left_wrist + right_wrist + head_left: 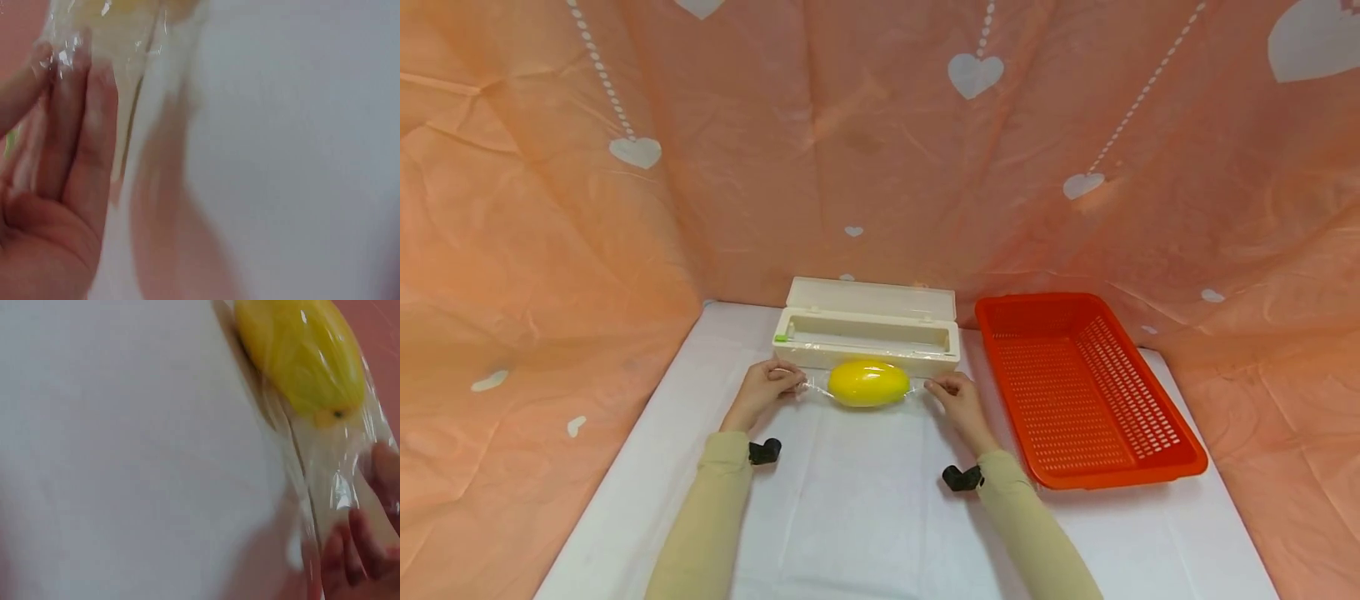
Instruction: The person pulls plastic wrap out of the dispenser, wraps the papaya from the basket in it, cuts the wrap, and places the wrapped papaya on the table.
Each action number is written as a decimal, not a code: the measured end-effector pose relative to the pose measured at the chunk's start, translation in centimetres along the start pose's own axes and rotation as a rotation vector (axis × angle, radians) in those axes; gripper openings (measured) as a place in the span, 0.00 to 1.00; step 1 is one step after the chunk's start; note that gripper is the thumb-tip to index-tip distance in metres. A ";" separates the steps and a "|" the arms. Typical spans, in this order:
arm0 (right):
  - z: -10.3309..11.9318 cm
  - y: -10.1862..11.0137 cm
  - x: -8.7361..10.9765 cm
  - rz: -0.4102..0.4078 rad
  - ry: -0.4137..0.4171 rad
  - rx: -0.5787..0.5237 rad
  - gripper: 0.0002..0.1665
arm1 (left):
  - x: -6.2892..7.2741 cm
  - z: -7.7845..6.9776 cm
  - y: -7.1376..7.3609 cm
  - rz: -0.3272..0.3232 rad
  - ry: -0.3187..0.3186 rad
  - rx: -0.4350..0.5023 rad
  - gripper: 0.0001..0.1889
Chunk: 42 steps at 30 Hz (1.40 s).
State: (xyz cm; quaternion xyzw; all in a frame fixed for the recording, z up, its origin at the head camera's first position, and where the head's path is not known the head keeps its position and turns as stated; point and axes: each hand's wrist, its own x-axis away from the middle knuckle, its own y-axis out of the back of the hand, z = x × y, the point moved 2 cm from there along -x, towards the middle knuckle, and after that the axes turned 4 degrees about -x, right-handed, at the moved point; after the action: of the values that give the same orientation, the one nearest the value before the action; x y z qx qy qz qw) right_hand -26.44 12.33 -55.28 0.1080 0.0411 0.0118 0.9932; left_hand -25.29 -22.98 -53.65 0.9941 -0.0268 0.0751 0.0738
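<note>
A smooth yellow fruit, mango-like in shape [868, 383], lies wrapped in clear cling film, whose loose ends stretch out to both sides. My left hand [765, 390] pinches the film's left end between thumb and fingers. On the other side, my right hand [958, 404] pinches the right end of the cling film [340, 487]. In the right wrist view the fruit [306, 356] shows a small dark spot at its tip. The left wrist view catches only a blurred yellow edge of it through the film. Neither hand touches the fruit itself.
Right behind the fruit stands a long white cling film dispenser [871, 297] with its lid raised and a small green piece at its left. An orange-red plastic basket [1120, 479] is on the right. Pink sheets with white hearts hang around the white table [850, 517].
</note>
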 end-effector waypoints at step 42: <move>-0.2 -1.2 0.2 -0.106 -0.366 -0.195 0.10 | -0.4 1.6 0.4 0.011 0.194 0.117 0.14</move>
State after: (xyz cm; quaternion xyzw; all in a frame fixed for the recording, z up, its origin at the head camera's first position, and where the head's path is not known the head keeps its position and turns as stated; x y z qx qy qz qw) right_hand -26.19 11.18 -55.74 0.0095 -0.1356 -0.0563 0.9891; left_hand -25.49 -23.64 -55.24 0.9846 -0.0207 0.1730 0.0173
